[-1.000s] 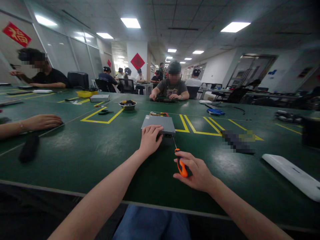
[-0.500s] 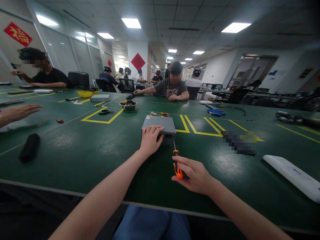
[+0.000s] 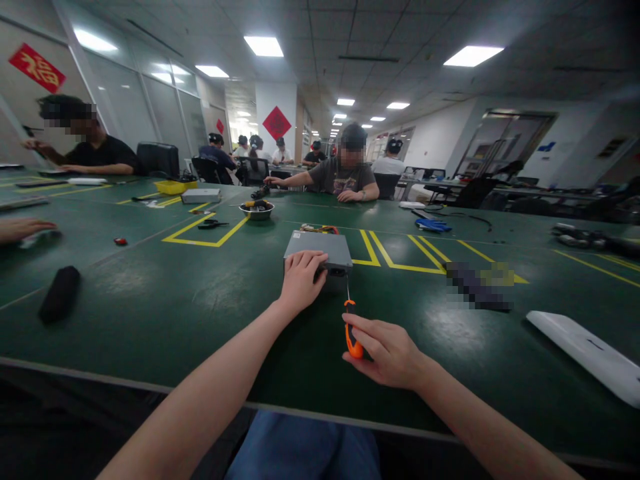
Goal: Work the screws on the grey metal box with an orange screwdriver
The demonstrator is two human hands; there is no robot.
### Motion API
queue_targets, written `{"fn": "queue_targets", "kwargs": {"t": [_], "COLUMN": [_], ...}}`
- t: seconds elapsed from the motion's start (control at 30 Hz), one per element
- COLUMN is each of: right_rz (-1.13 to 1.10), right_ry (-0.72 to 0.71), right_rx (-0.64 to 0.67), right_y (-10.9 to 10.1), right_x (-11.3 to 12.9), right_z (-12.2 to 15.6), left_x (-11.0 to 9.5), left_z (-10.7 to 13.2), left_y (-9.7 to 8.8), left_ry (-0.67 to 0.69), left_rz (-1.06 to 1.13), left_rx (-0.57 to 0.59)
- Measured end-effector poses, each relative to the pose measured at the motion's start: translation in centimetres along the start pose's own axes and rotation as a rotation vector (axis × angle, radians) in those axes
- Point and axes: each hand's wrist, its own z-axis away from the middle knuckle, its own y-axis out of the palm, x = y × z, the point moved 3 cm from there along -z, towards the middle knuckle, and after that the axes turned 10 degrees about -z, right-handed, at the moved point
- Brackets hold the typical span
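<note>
A grey metal power supply unit (image 3: 336,248) lies on the green table, with its black socket facing me and coloured wires (image 3: 320,229) showing behind it. My left hand (image 3: 301,279) grips its left front part, fingers over the top and thumb at the front face. In my right hand (image 3: 383,347) is a screwdriver (image 3: 353,333) with an orange and black handle, held between thumb and fingers. Its thin shaft points away from me, and the tip meets the unit's front face near the lower right corner. Whether it sits in a screw is too small to tell.
Beyond the unit stands a metal bowl (image 3: 257,211) holding small items. Blue gloves (image 3: 433,225) lie at right behind a white device (image 3: 583,350). A black case (image 3: 60,293) is at left, near another person's hand (image 3: 23,230). A person (image 3: 345,170) sits opposite.
The screwdriver handle has turned and tilted slightly left in my right hand. My left hand and the power supply unit stay put. The other person's hand at left has drawn back leftward.
</note>
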Motion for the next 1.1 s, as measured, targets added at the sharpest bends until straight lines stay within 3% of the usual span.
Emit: {"fn": "queue_targets", "kwargs": {"t": [0.17,0.7,1.1], "right_rz": [-0.043,-0.092,-0.014], "right_ry": [-0.051,-0.011,-0.037], "right_rx": [0.013,0.062,0.194], "right_y": [0.1,1.0,1.9], "right_x": [0.3,0.1,0.1], "right_z": [-0.3,-1.1,-1.1], "left_x": [0.0,0.0,-0.1], "left_z": [0.0,0.0,0.0], "left_y": [-0.1,-0.1,-0.3], "left_ry": [0.001,-0.007,-0.002], "left_rz": [0.004,0.001,-0.011], "left_rx": [-0.007,-0.001,0.013]}}
